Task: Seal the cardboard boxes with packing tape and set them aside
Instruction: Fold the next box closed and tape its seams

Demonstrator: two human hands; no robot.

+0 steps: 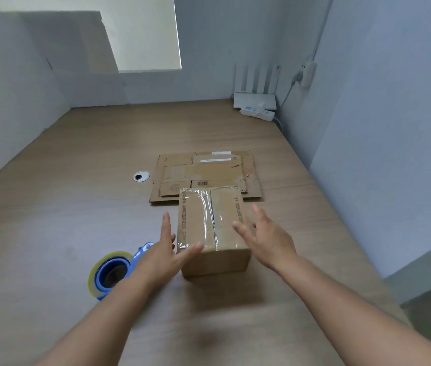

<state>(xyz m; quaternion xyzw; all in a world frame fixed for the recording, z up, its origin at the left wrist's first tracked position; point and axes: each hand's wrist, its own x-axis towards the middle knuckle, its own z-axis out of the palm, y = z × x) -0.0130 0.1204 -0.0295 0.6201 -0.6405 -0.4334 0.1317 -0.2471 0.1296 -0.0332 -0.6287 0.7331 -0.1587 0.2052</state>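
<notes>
Setting: pale wood-look counter (77,207) set into a corner of plain grey-blue walls.
Item: small cardboard box (213,225), flaps shut, standing near the middle of the counter between the two hands.
Location: its far edge overlaps the near edge of a stack of flattened cardboard (203,170); a tape dispenser (111,273) lies to its near left.
Appearance: brown and slightly scuffed, with printed text along both long sides of the top. Clear tape (209,215) runs over the centre seam from far to near, wrinkled and glossy, and folds over the near edge.
Seal status: the top looks taped, so the box is judged ready to be set aside.
Handling: likely light and fairly stiff. The side walls should take a squeeze, but the taped top is slick and the seam may give if pressed.
Hold points: the bare cardboard of the left and right walls, low down, palms flat, and off the tape.
Left hand (168,250): grip wide, fingers straight, beside the left wall, thumb over the near top corner; whether it touches I cannot tell.
Right hand (267,236): grip wide, fingers spread, over the right edge, holding nothing.
Also present: round cable hole (141,176) left of the flattened cardboard; white router (255,100) and power strip (257,113) in the far right corner.
</notes>
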